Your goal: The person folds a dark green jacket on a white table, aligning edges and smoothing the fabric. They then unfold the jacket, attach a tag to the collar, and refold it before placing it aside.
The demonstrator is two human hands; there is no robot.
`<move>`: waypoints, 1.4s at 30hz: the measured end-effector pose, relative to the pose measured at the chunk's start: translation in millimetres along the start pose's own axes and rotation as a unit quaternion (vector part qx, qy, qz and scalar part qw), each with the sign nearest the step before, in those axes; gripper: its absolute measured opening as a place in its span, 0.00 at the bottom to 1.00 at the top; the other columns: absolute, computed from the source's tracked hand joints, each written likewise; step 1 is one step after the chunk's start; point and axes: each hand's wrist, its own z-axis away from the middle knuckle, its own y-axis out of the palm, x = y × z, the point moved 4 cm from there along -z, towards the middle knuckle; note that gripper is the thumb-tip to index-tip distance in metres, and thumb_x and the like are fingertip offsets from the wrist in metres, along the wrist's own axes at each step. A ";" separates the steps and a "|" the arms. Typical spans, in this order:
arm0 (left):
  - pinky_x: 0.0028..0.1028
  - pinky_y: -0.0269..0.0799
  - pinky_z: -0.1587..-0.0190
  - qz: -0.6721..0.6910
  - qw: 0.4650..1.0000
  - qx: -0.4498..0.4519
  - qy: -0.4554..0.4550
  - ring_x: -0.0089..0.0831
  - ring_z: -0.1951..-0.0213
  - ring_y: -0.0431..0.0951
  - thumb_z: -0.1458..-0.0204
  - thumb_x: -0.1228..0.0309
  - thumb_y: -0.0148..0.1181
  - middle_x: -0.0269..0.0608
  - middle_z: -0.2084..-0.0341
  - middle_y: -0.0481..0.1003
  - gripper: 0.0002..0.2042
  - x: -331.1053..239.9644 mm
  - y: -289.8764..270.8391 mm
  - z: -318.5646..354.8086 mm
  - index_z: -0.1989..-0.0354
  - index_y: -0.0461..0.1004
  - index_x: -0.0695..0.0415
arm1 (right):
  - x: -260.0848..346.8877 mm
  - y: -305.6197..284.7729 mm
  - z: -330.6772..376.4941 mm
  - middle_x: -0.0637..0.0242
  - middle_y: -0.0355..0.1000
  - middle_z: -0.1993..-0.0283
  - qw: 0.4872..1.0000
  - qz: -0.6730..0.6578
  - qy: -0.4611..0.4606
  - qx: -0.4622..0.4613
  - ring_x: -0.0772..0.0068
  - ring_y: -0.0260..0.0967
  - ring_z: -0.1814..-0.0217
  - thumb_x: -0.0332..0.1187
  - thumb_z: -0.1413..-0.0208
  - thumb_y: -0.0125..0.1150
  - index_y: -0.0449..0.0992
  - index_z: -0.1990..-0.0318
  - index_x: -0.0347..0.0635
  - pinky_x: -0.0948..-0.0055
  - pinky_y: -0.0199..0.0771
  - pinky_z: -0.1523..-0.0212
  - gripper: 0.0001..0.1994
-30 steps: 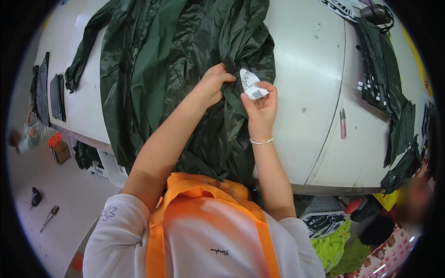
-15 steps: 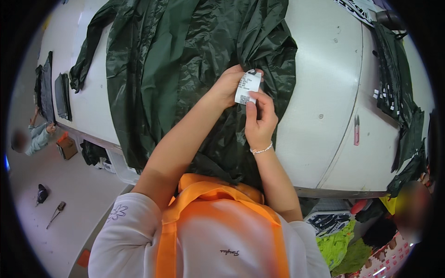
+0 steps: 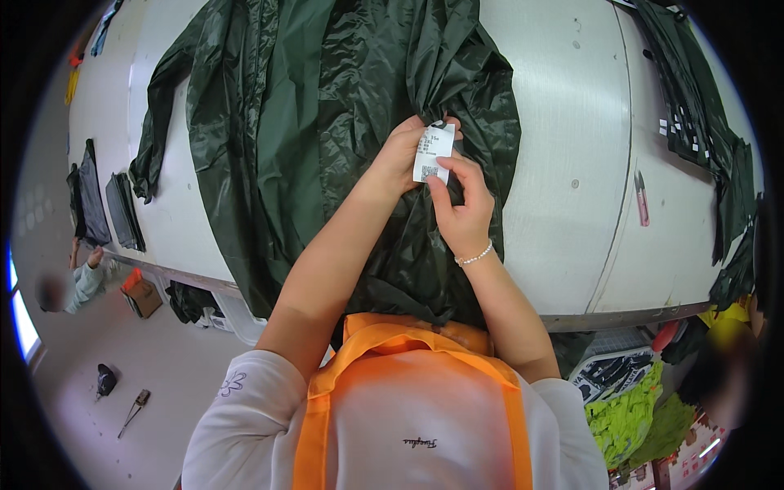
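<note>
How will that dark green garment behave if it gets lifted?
Probably floppy: the garment lies in loose folds and its sleeve curves limply. Its sheen suggests it may be slippery. Fine creases hint at thin fabric, so likely light for its size.

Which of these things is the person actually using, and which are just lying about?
In use:
- white label, pinched by the right hand
- dark green garment, gathered at the left hand

Apparently lying about:
- pink-handled snips
- folded dark cloth
- lime-green cloth
</note>
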 end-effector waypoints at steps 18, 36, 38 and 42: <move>0.35 0.73 0.55 -0.028 0.999 0.044 -0.005 0.41 0.55 0.73 0.38 0.65 0.36 0.49 0.58 0.73 0.15 1.6 1.8 -4.9 0.53 0.64 0.62 | 14.4 0.5 2.4 0.58 0.71 0.56 0.998 0.052 0.027 0.018 0.66 0.72 0.55 0.26 0.53 0.65 0.71 0.55 0.38 0.73 0.71 0.53 0.17; 0.33 0.71 0.52 -0.123 0.989 0.067 0.043 0.37 0.57 0.74 0.48 0.82 0.45 0.46 0.57 0.72 0.16 -9.7 17.1 6.1 0.49 0.63 0.63 | -26.4 -14.5 -1.3 0.62 0.73 0.57 0.933 -0.257 0.246 -0.057 0.76 0.69 0.55 0.17 0.50 0.56 0.67 0.53 0.34 0.80 0.69 0.54 0.16; 0.26 0.70 0.54 -0.182 0.979 0.041 0.085 0.27 0.59 0.75 0.49 0.80 0.53 0.38 0.61 0.75 0.17 -12.2 12.6 7.5 0.49 0.66 0.62 | -45.5 -35.4 -9.3 0.56 0.70 0.53 0.836 -0.440 0.318 -0.074 0.70 0.69 0.54 0.20 0.48 0.55 0.65 0.52 0.33 0.76 0.71 0.52 0.15; 0.18 0.65 0.59 -0.363 0.915 0.030 0.172 0.18 0.65 0.72 0.50 0.76 0.59 0.32 0.69 0.76 0.09 -37.4 47.8 42.4 0.60 0.76 0.63 | -26.1 -69.7 -21.0 0.44 0.64 0.47 0.719 -0.600 0.321 -0.140 0.62 0.68 0.50 0.24 0.44 0.53 0.63 0.51 0.31 0.71 0.74 0.49 0.14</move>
